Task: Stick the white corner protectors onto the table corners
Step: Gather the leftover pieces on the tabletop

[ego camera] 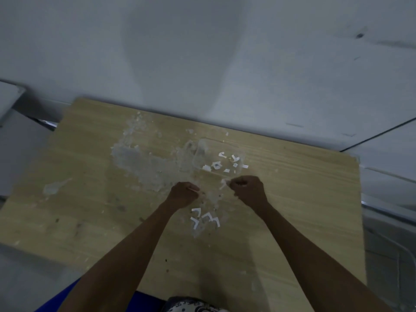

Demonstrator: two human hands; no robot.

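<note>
Both my hands hover over the middle of a light wooden table [292, 221]. My left hand [183, 193] is closed, pinching something small and thin that I cannot make out. My right hand [246, 188] is a fist pinched on a small white piece [224, 183] at its left side, likely a corner protector or its backing. Several white L-shaped corner protectors [206, 218] lie on the table just below my hands. More white pieces [225, 164] sit in a clear plastic container [200, 152] beyond my right hand.
A patch of clear, crumpled residue or film [144, 158] covers the table's middle left. The table's far edge meets a pale wall [202, 52]. The table's right edge [360, 199] drops to a grey floor. Blue fabric [58, 298] shows at the bottom left.
</note>
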